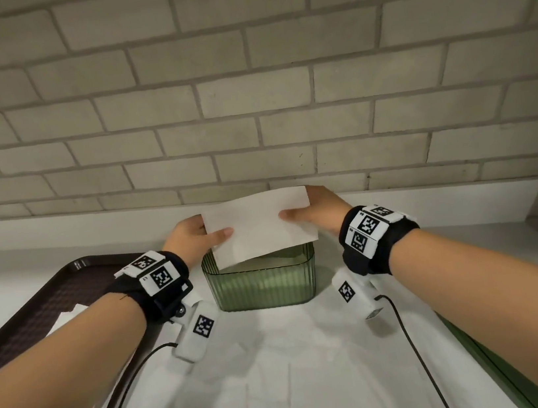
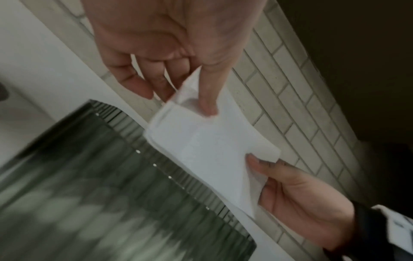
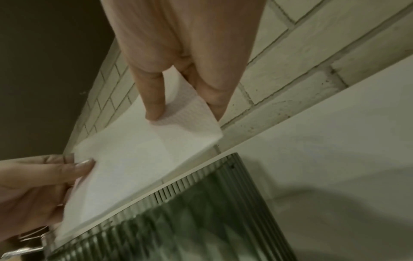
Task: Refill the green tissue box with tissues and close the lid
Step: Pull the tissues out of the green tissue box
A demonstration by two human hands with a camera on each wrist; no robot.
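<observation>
The green ribbed tissue box (image 1: 261, 284) stands open-topped on the white-covered counter near the wall, and pale tissue shows through its wall. Just above its rim, both hands hold a flat white folded tissue (image 1: 258, 226) by its short ends. My left hand (image 1: 202, 232) pinches the left end, thumb on top and fingers underneath. My right hand (image 1: 297, 215) pinches the right end the same way. The left wrist view shows the left hand (image 2: 185, 102) gripping the tissue (image 2: 205, 141) over the box (image 2: 111, 176). The right wrist view shows the right hand (image 3: 185, 113), tissue (image 3: 138, 153) and box (image 3: 178, 220).
A dark brown tray (image 1: 43, 304) with more white tissues (image 1: 69, 315) lies at the left. A dark green flat edge (image 1: 497, 362) shows under my right forearm. The brick wall (image 1: 246, 103) and a white ledge (image 1: 451, 206) stand close behind the box.
</observation>
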